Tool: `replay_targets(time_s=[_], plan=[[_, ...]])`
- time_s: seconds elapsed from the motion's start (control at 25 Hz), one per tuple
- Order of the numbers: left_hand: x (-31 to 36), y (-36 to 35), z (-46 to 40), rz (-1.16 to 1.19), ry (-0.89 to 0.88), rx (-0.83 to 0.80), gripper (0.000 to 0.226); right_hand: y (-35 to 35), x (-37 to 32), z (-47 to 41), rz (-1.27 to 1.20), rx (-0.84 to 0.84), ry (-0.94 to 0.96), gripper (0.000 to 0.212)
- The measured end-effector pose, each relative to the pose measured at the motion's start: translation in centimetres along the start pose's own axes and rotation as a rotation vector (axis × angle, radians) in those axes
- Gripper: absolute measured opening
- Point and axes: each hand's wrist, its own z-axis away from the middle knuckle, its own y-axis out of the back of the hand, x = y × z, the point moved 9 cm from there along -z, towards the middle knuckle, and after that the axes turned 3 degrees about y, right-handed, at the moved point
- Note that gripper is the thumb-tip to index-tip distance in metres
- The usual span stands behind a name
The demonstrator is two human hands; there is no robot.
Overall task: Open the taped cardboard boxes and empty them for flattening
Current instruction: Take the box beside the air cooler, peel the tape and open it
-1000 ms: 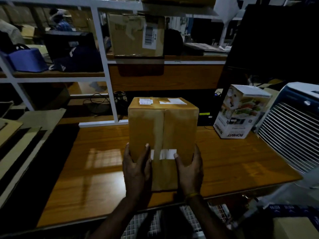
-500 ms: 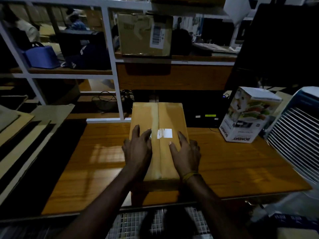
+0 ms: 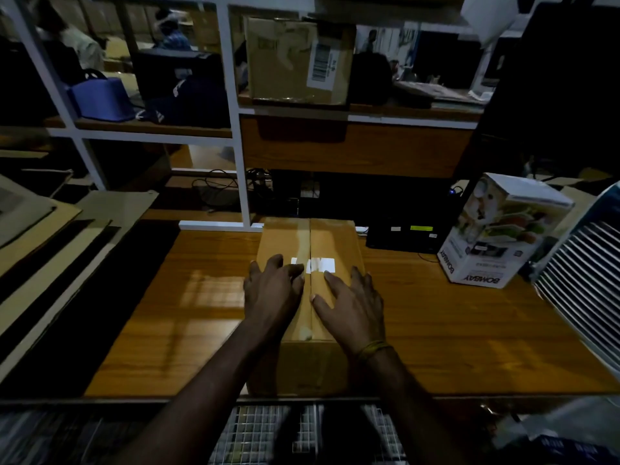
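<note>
Left hand and right hand lie flat, fingers spread, holding nothing, on the taped brown cardboard box near the wooden table's near edge.

Single head view, looking forward and down, close over table

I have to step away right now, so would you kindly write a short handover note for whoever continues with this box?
Left hand: flat and open on the top of the cardboard box, fingers near the white label; it grips nothing.
Right hand: likewise flat and open on the box top, right of the centre seam.
The box sits on the wooden table at its near edge, tape along the seam unbroken.
Done: box positioned, top up.
Left: break the tape, open the flaps, empty the box, flatten it. Another cardboard box waits on the shelf behind.
</note>
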Motion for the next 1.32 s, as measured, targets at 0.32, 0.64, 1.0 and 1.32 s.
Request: replay_targets(time_s=[0.32, 0.64, 1.0, 1.32], plan=[[1.5, 0.0, -0.5, 0.05, -0.183, -0.024, 0.033, -0.5, -0.2, 0.4, -0.009, -0.092, 0.045, 0.079], [2.9, 1.3, -2.3, 0.266, -0.398, -0.147, 0.038, 0.1, -1.0, 0.8, -0.032, -0.082, -0.114, 0.071], [5.6, 2.4, -4.4, 0.498, -0.696, -0.067, 0.034, 4.9, -2.8, 1.8, -0.334, 0.183, -0.083, 0.043], [11.9, 0.2, -3.4, 0.601, -0.845, -0.106, 0.065, 9.4, -1.4, 4.7, 0.353, 0.541, -0.259, 0.073]])
